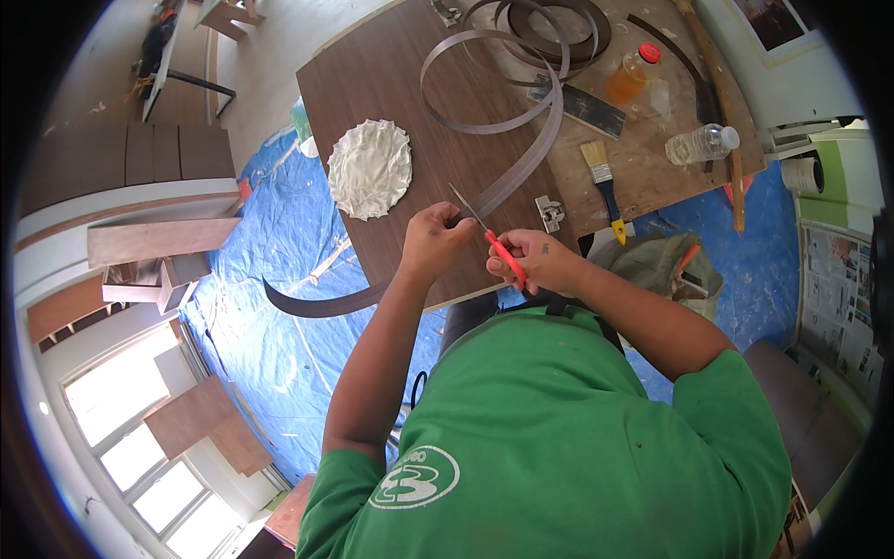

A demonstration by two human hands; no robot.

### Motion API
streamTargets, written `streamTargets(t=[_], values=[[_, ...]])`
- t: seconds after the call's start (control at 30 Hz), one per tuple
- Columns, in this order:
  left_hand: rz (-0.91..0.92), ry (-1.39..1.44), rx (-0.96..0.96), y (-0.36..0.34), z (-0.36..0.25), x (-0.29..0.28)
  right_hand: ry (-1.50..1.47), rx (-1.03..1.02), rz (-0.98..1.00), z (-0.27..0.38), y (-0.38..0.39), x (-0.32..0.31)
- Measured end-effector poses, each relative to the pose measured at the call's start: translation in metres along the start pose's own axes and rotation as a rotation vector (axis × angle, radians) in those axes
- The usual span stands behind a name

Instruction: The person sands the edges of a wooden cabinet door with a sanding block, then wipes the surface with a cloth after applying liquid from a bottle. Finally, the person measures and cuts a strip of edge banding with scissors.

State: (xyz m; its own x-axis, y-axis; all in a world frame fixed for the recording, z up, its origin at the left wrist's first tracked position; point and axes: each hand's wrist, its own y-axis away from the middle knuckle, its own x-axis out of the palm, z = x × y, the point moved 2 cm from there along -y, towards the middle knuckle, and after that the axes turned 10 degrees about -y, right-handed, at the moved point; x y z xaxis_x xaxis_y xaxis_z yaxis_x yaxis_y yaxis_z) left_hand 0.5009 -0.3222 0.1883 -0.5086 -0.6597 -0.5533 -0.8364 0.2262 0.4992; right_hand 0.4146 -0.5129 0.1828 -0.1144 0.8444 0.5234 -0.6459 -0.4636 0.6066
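Observation:
My right hand (542, 263) grips a pair of scissors (499, 246) by its red handles. The blades point up and to the left and cross a long brown edge banding strip (523, 175). My left hand (434, 244) pinches that strip just left of the blades. Its loose end (321, 306) curls out past my left forearm, beyond the panel's edge. The rest of the strip runs up over a dark wood-grain panel (372, 84) and loops into a coil (596, 37) at the far side. Whether the blades have cut into the strip cannot be made out.
A crinkled whitish round bundle (370, 170) and a metal hinge (549, 213) lie on the panel. To the right are a paintbrush (603, 186), a dark flat block (587, 112), a red-capped bottle (631, 74) and a clear bottle (698, 145). Blue sheeting (242, 317) covers the floor.

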Motion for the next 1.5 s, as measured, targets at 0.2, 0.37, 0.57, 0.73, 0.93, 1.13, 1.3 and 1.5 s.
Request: streamTargets(t=[0.2,0.37,0.57,0.73,0.93,1.13,1.3,1.5], values=[[-0.016,-0.032,0.022,-0.002,-0.004,-0.001,-0.008,-0.038,-0.005,-0.004,-0.003,-0.003],[-0.026,-0.015,0.036,-0.002,-0.005,-0.001,0.011,-0.038,-0.013,-0.005,-0.004,-0.005],[0.001,0.003,0.060,-0.001,-0.005,-0.002,-0.006,-0.064,0.001,-0.004,-0.003,-0.006],[0.022,-0.040,0.140,0.001,-0.002,-0.005,-0.025,-0.073,-0.001,-0.003,0.002,-0.002],[0.061,-0.083,0.228,0.007,-0.010,-0.011,-0.054,-0.089,-0.005,-0.003,0.005,-0.002],[0.087,-0.077,0.198,0.011,-0.015,-0.014,-0.032,-0.090,-0.009,-0.005,0.006,-0.003],[0.093,-0.046,0.201,0.010,-0.011,-0.012,-0.026,-0.106,0.003,-0.014,0.002,-0.009],[0.124,-0.043,0.189,0.011,-0.015,-0.015,-0.032,-0.119,-0.009,-0.013,0.004,-0.008]])
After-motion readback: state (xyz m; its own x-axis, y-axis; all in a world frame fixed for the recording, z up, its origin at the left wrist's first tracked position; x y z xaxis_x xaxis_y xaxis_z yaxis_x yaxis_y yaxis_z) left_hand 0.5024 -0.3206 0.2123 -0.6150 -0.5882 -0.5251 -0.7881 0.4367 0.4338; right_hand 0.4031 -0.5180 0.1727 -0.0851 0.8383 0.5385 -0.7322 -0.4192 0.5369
